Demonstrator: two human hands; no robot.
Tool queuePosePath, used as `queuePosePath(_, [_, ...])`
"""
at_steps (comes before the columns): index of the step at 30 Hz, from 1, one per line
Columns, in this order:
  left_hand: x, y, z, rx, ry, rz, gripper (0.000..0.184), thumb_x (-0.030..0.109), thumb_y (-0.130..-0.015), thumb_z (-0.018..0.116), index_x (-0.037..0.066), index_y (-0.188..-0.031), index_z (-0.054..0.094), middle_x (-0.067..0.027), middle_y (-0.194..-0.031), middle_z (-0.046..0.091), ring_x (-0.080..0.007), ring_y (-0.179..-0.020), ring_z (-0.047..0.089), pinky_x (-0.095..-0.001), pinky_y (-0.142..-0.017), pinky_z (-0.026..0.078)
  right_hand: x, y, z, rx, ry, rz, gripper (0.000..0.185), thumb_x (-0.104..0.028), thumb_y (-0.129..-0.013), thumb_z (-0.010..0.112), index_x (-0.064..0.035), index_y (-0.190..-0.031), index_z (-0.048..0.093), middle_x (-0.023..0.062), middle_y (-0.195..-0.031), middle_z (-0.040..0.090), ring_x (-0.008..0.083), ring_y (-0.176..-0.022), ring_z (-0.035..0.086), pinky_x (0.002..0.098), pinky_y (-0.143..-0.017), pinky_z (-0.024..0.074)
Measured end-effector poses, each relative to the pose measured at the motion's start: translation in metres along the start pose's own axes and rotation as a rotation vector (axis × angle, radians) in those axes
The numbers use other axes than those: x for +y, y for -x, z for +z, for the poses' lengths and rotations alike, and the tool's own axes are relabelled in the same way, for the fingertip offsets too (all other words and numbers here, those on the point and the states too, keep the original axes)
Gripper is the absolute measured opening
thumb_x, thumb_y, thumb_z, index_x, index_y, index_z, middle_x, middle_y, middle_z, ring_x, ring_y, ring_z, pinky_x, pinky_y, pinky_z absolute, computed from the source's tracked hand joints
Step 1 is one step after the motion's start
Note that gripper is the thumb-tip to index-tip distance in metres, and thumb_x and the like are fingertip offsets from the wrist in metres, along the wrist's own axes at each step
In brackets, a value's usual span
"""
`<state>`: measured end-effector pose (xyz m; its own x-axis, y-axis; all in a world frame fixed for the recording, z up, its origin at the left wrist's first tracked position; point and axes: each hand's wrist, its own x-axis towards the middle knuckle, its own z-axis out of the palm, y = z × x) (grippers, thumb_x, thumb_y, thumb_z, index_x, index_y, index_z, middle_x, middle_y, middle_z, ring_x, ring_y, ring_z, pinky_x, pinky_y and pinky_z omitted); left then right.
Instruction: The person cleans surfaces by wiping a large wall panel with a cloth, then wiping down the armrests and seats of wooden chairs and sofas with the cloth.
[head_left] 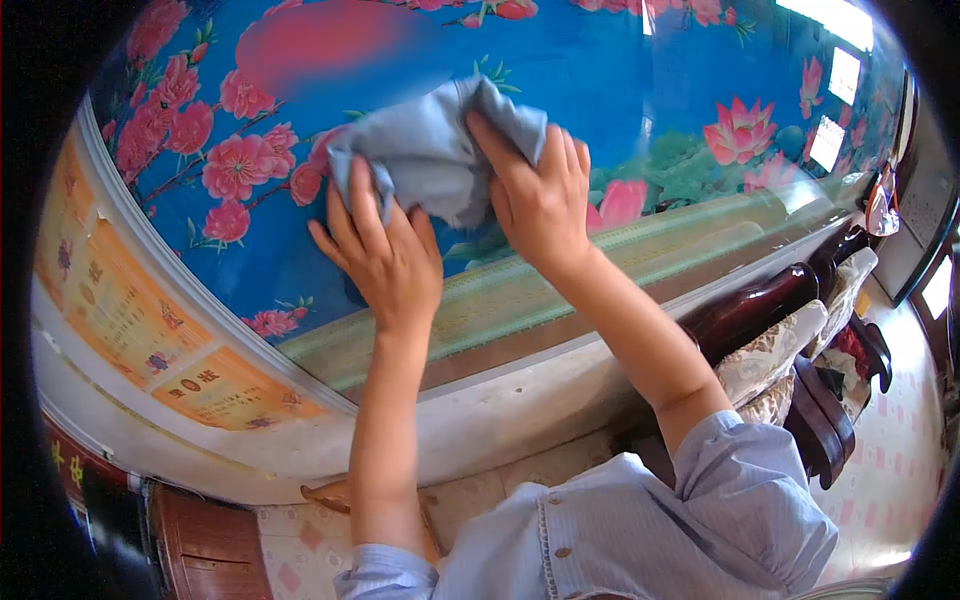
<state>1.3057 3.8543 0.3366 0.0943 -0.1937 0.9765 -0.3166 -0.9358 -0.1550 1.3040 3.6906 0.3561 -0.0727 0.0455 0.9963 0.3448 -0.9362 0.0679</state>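
A grey-blue cloth [425, 145] is spread between my two hands against a glossy blue panel [590, 110] printed with pink flowers. My left hand [385, 245] grips the cloth's lower left part, two fingers over its edge and the others spread on the panel. At the upper right corner, my right hand [540, 190] holds a folded edge of the cloth, with the thumb and some fingertips partly hidden by it. Both arms reach up and forward from striped light-blue sleeves.
Orange certificates [130, 310] line the wall at left. A pale ledge [500, 390] runs below the panel. Dark wooden seats with patterned cushions [770, 350] stand at right on a tiled floor [885, 440]. A brown wooden cabinet [210, 545] is at lower left.
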Motion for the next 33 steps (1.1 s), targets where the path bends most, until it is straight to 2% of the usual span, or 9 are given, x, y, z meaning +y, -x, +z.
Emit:
queuePosePath(4, [-0.002,0.011,-0.010,-0.059,0.038,0.022,0.050,0.022,-0.094,0.050,0.000,-0.138,0.041,-0.0173,-0.147,0.034,-0.0361,-0.133,0.034,-0.0598,-0.106,0.021,-0.002,0.016,-0.007,-0.044,0.004,0.017,0.059,-0.011,-0.071,0.061,-0.0263,-0.128,0.062,0.0049,-0.080,0.044,0.0239,-0.075,0.049,0.0370,-0.068,0.0366])
queuePosePath(6, [-0.014,-0.003,-0.018,0.087,0.285,0.034,0.051,0.019,-0.088,0.058,0.000,-0.134,0.046,-0.0174,-0.143,0.040,-0.0381,-0.128,0.041,-0.0584,-0.103,0.026,-0.003,0.010,-0.010,-0.075,-0.040,0.039,0.058,-0.015,-0.073,0.063,-0.0205,-0.130,0.060,0.0066,-0.084,0.046,0.0251,-0.079,0.049,0.0377,-0.071,0.0360])
queuePosePath(7, [-0.018,-0.017,-0.023,0.153,0.300,0.035,0.051,0.019,-0.090,0.058,0.000,-0.135,0.045,-0.0206,-0.139,0.044,-0.0375,-0.126,0.044,-0.0513,-0.102,0.031,-0.006,0.003,-0.012,-0.058,-0.041,0.028,0.058,-0.015,-0.073,0.063,-0.0205,-0.130,0.060,0.0066,-0.084,0.046,0.0251,-0.079,0.049,0.0377,-0.071,0.0360])
queuePosePath(12, [-0.023,-0.082,-0.028,0.257,0.209,-0.121,0.050,0.014,-0.089,0.063,0.006,-0.137,0.048,-0.0225,-0.134,0.046,-0.0401,-0.126,0.042,-0.0471,-0.103,0.035,-0.019,-0.057,-0.013,-0.071,-0.063,0.077,0.054,-0.028,-0.078,0.068,-0.0072,-0.127,0.060,0.0113,-0.096,0.054,0.0283,-0.086,0.050,0.0404,-0.080,0.0356])
queuePosePath(17, [-0.045,-0.101,-0.017,0.321,0.152,-0.047,0.041,0.011,-0.090,0.060,0.005,-0.131,0.054,-0.0186,-0.128,0.053,-0.0360,-0.116,0.054,-0.0424,-0.094,0.045,-0.018,-0.090,0.015,0.118,0.090,-0.235,0.046,-0.013,-0.077,0.064,-0.0227,-0.122,0.066,0.0022,-0.078,0.045,0.0186,-0.071,0.052,0.0308,-0.059,0.0418])
queuePosePath(20, [-0.032,-0.112,-0.007,0.365,0.194,0.039,0.034,0.008,-0.090,0.058,0.004,-0.124,0.060,-0.0165,-0.121,0.059,-0.0354,-0.112,0.057,-0.0423,-0.093,0.046,-0.002,-0.097,0.001,0.069,0.069,-0.281,0.043,-0.015,-0.075,0.065,-0.0250,-0.117,0.069,0.0013,-0.077,0.044,0.0166,-0.067,0.052,0.0298,-0.055,0.0441])
queuePosePath(22, [-0.010,-0.127,0.000,0.357,0.205,0.142,0.030,0.009,-0.089,0.058,0.003,-0.119,0.062,-0.0165,-0.126,0.056,-0.0335,-0.110,0.058,-0.0412,-0.088,0.048,0.030,-0.098,0.001,0.180,0.105,-0.181,0.042,-0.017,-0.076,0.064,-0.0280,-0.116,0.068,0.0005,-0.077,0.049,0.0182,-0.068,0.056,0.0329,-0.053,0.0465])
queuePosePath(26, [0.056,-0.140,0.010,0.154,0.128,0.307,0.026,0.013,-0.085,0.062,0.005,-0.110,0.065,-0.0066,-0.132,0.052,-0.0246,-0.080,0.055,-0.0362,-0.069,0.046,0.078,-0.096,-0.015,0.299,0.091,0.087,0.033,-0.015,-0.083,0.064,-0.0235,-0.116,0.069,0.0038,-0.093,0.063,0.0237,-0.079,0.065,0.0346,-0.062,0.0527])
queuePosePath(33, [0.051,-0.145,0.011,0.259,0.106,0.349,0.025,0.011,-0.082,0.064,0.008,-0.107,0.067,0.0001,-0.126,0.055,-0.0183,-0.075,0.052,-0.0342,-0.060,0.046,0.056,-0.086,-0.008,0.319,0.066,0.222,0.034,-0.014,-0.087,0.061,-0.0209,-0.120,0.067,0.0105,-0.096,0.061,0.0296,-0.080,0.064,0.0382,-0.066,0.0527])
